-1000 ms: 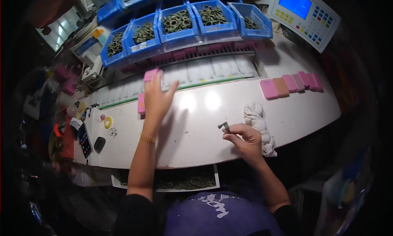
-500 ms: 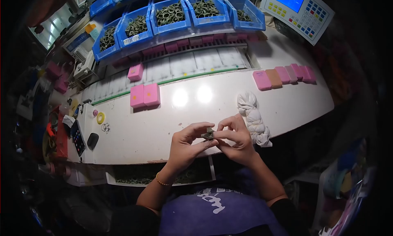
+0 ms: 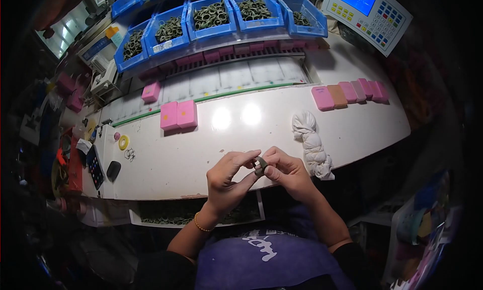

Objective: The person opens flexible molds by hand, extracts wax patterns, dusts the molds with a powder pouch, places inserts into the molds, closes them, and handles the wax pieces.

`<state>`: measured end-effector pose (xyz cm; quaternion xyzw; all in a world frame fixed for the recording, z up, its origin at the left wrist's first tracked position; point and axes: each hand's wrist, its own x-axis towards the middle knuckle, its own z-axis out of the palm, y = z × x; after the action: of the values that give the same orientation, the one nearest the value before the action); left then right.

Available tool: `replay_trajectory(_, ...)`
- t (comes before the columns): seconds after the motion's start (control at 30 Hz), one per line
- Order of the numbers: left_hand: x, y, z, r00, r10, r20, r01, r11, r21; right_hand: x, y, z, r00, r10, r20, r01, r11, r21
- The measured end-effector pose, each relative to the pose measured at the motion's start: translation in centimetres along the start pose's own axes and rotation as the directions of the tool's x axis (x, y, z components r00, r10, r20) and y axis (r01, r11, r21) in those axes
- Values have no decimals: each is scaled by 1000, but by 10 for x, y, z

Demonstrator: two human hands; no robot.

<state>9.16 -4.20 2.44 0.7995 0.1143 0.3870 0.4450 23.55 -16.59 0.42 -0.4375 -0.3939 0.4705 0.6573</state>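
A small dark green ring (image 3: 261, 167) is held up between both hands above the table's front edge. My left hand (image 3: 225, 177) pinches it from the left with thumb and fingertips. My right hand (image 3: 293, 175) grips its other side with thumb and forefinger. Part of the ring is hidden behind the fingers. Below the hands, a drawer (image 3: 261, 205) under the tabletop contains many similar green pieces. A twisted white cloth (image 3: 312, 146) lies just right of my right hand.
Blue bins (image 3: 211, 19) full of green rings line the back. A pink block (image 3: 150, 92) rests on the conveyor belt (image 3: 226, 77); two pink blocks (image 3: 178, 116) stand before it. More blocks (image 3: 323, 98) line the right, below a keypad display (image 3: 370, 15). Yellow tape (image 3: 124, 143) lies left.
The ring has been turned between my fingers, so its round band now shows. My right fingers have changed their grip. The single pink block on the belt has shifted left.
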Motion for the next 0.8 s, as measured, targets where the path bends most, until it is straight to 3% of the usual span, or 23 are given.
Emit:
replay_trajectory(0.03,-1,0,0,999,-31,14,31,999,-12,-1,-2,1,996,91,-6,-90,989,114)
replay_trajectory(0.07,-1,-1,0,999,-31,13,31,999,-12,0,0,1,996,91,-6,-90,989,114)
replay_trajectory(0.13,-3,-4,1,996,-89,21,91,990,-109,1,7,0,995,90,33,-96,932,350)
replay_trajectory(0.17,-3,-5,2,996,-89,21,91,990,-109,0,9,3,995,90,34,-96,932,350)
replay_trajectory(0.23,-2,-6,4,995,-95,-1,94,984,-149,-1,13,8,970,244,2,-201,795,573)
replay_trajectory(0.33,-2,-8,5,995,-100,-14,98,987,-126,1,21,4,969,230,93,-230,695,681)
replay_trajectory(0.67,-2,-15,6,987,-153,-45,147,983,-107,4,18,11,956,278,97,-261,650,714)
replay_trajectory(0.8,-4,-21,10,963,-263,-52,247,947,-207,4,15,12,945,322,57,-275,688,671)
